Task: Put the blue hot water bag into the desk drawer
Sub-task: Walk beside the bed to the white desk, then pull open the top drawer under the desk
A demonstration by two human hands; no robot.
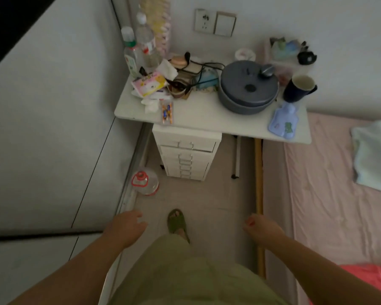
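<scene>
The blue hot water bag [283, 120] lies flat on the front right corner of the white desk [207, 115]. Under the desk stands a white drawer unit [186, 154] with several stacked drawers, all shut. My left hand [128, 227] and my right hand [263, 227] hang low over the floor, well short of the desk. Both are empty, with loosely spread fingers.
A grey lidded pot [248, 88], a dark mug [298, 88], bottles [141, 47] and clutter crowd the desk. A clear water jug [144, 182] stands on the floor at the left. A bed with a pink sheet [328, 183] runs along the right, a white wall along the left.
</scene>
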